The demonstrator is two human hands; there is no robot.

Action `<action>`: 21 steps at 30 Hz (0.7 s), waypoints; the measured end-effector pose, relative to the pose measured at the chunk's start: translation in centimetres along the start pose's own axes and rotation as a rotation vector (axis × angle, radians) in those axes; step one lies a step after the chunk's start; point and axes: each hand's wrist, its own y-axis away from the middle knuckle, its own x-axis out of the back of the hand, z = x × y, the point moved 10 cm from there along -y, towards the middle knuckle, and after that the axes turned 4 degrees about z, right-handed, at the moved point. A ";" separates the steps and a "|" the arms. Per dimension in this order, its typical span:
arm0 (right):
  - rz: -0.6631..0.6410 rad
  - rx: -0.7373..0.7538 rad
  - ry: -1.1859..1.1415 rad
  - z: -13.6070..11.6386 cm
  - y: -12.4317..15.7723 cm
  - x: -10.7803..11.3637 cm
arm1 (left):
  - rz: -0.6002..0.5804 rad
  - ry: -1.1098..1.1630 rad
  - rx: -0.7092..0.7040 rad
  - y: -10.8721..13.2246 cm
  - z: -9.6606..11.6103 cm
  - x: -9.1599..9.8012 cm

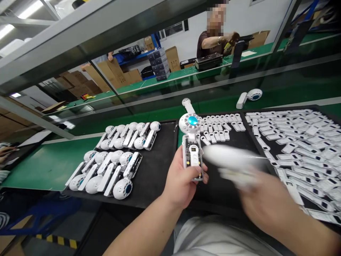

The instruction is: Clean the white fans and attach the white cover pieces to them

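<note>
My left hand [183, 181] is closed around the handle of a white handheld fan [189, 124], held upright with its round vented head and blue centre at the top. The handle is open, showing circuitry, and a small white cover plate [194, 154] with a dark display window lies over it, my thumb at its lower end. My right hand [259, 192] is smeared by motion, just right of the fan. With it moves a blurred white object [230, 156], rounded at the top, whose kind I cannot make out.
More white fans [122, 188] lie in rows on a black mat [162, 170] at left. White cover plates [306, 142] crowd a black tray at right; smaller rows [218, 135] lie behind my hands. Another fan [254, 95] rests farther back. A co-worker [210, 42] works across the green bench.
</note>
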 end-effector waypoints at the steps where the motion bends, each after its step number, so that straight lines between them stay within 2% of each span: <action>1: -0.020 0.030 0.004 -0.7 -0.4 -0.7 | -0.013 -0.001 0.001 0.1 0.0 -0.3; 4: -0.020 0.090 -0.013 -1.7 -0.8 -1.3 | -0.015 0.015 0.038 0.4 -0.5 -0.4; 8: 0.036 0.079 -0.114 -1.2 0.6 0.3 | -0.028 0.033 0.025 0.6 -0.2 -0.2; 10: 0.033 0.059 -0.113 -0.9 1.0 0.4 | -0.055 0.041 0.015 0.8 0.0 -0.5; 12: -0.005 0.049 -0.097 -0.9 0.8 -0.5 | -0.079 0.050 0.013 0.8 -0.1 -0.5; 14: -0.051 0.049 -0.055 -0.8 0.3 -1.7 | -0.056 0.051 0.028 0.1 -0.6 0.2; 17: -0.096 0.017 0.104 0.8 0.0 -3.3 | 0.087 -0.171 -0.005 -3.0 -0.4 2.8; 19: -0.145 0.003 0.179 1.9 0.2 -4.1 | 0.169 -0.391 -0.089 -6.2 1.6 4.4; 21: -0.249 -0.007 0.190 2.5 0.5 -5.1 | 0.213 -0.530 -0.166 -9.7 4.6 5.7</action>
